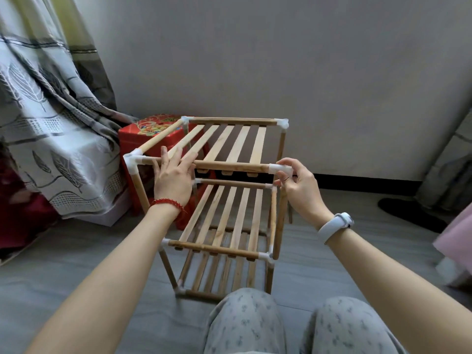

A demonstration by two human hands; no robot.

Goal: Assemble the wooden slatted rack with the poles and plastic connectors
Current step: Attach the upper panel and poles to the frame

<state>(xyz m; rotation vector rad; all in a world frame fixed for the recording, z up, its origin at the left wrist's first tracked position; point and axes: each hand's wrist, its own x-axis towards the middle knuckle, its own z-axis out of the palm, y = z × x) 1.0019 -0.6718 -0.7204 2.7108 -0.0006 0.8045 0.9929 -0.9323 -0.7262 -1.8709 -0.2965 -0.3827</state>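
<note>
I face a plain grey wall (332, 72) that meets the grey wood-grain floor (76, 251) along a dark skirting strip (357, 183). To the left of that wall hangs a grey and white curtain (38, 123) printed with leaves, its lower folds draped down to the floor. Just beside the curtain's hem, against the wall, stands a red box (143, 134) with a flowered top, and soft daylight falls over it all.

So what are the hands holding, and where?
The right hand pinches the plastic connector at the rack's top front right corner. The left hand lies flat on the front pole.
</note>
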